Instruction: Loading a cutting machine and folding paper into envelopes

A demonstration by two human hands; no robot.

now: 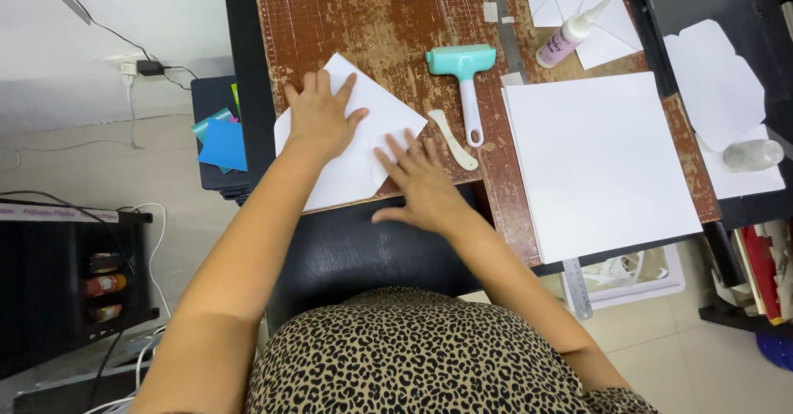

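Note:
A folded white paper sheet [376, 121] lies on a worn brown cutting mat [396, 26]. My left hand [320, 116] presses flat on the paper's left part, fingers spread. My right hand [420, 181] lies flat on the paper's lower right edge, fingers spread, thumb over the dark table edge. Neither hand grips anything. Just right of my right hand are a cream folding tool [453, 140] and a teal roller [465, 71] with a white handle.
A stack of white sheets [599, 162] lies on the mat's right side. A glue bottle [570, 35] rests on cut white paper at the top. A metal ruler [576, 286], a clear jar [753, 154] and blue paper [223, 143] on a side stand surround the desk.

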